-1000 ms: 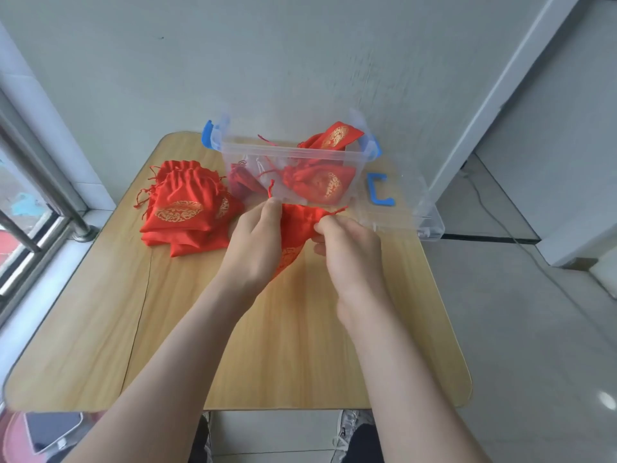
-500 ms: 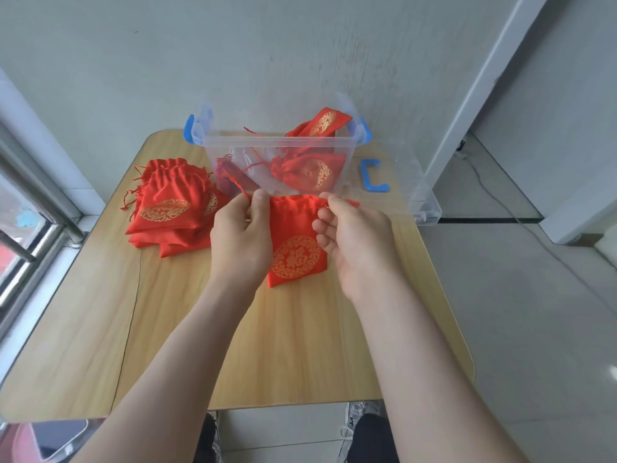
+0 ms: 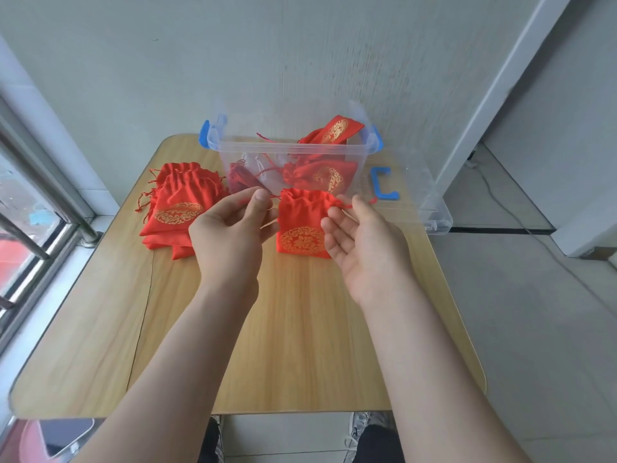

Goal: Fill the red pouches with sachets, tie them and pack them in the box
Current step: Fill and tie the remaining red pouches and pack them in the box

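- Head view: the left hand (image 3: 233, 228) pinches the red drawstring (image 3: 345, 206) between thumb and forefinger, just left of the pouch (image 3: 302, 225); its other fingers are loosely curled.
- The right hand (image 3: 364, 238) is turned palm up, with thumb and forefinger closed on the other end of the drawstring at the pouch's right; its remaining fingers are half bent.
- The pouch hangs between the two hands with its mouth gathered and its gold emblem facing the camera, over the middle of the table (image 3: 300, 345) and just before the box's near wall. Whether its bottom touches the wood cannot be told.
- The clear box (image 3: 287, 147), with blue latches, stands at the middle of the table's far edge and holds several packed pouches (image 3: 320, 175), one of them leaning in its back right corner.
- A pile of flat pouches (image 3: 177, 202) lies near the far left corner.
- The clear lid (image 3: 430, 212) lies right of the box, jutting past the table's right edge.
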The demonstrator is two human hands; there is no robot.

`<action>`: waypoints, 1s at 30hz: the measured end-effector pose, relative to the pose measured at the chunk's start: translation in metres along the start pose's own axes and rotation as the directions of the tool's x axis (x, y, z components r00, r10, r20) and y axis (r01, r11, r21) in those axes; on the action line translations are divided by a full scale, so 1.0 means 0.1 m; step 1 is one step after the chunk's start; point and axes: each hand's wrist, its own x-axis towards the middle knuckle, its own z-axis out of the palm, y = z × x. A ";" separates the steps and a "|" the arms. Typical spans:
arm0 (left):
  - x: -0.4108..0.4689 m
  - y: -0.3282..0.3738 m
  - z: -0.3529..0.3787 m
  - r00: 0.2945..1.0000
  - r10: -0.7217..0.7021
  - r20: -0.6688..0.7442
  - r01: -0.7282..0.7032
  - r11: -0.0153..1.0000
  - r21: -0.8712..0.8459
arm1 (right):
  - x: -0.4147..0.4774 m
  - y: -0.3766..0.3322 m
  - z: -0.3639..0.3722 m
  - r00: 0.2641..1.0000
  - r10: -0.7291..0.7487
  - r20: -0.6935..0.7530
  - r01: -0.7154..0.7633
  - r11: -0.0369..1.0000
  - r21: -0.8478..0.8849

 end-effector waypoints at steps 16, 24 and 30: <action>0.08 -0.02 -0.04 0.987 -0.156 -0.028 0.150 0.975 -0.163 | 0.01 0.07 0.07 0.988 0.155 -0.023 -0.152 0.984 0.092; 0.12 0.05 -0.07 0.973 -0.209 -0.100 0.182 0.955 -0.233 | 0.02 0.11 0.02 0.971 0.173 -0.167 -0.146 0.976 0.163; 0.13 0.04 -0.07 0.973 -0.212 -0.089 0.192 0.962 -0.194 | -0.02 0.15 0.07 0.966 0.207 -0.156 -0.179 0.968 0.175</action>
